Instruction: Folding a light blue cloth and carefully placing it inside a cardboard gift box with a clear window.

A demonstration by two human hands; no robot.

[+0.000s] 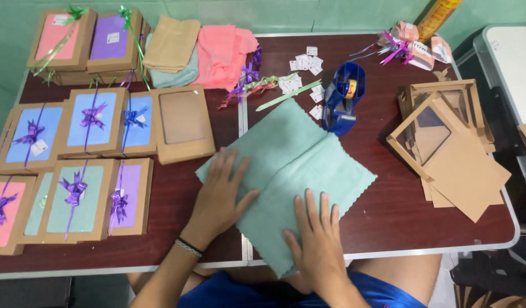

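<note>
On the dark brown table (388, 222), centre front, lies a mint-green scallop-edged cloth (291, 165), long axis diagonal, near-left to far-right. Left hand (220, 191) presses its left corner, right hand (317, 239) its near edge; both flat, fingers spread, gripping nothing.

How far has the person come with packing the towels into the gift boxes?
Done: several window boxes at the left hold towels and carry ribbon bows. In hand: both hands, left hand and right hand, press flat on a green towel that lies half folded on the table. Left: one closed box has no bow, folded towels wait at the back, and flat unfolded boxes lie at the right.
</note>
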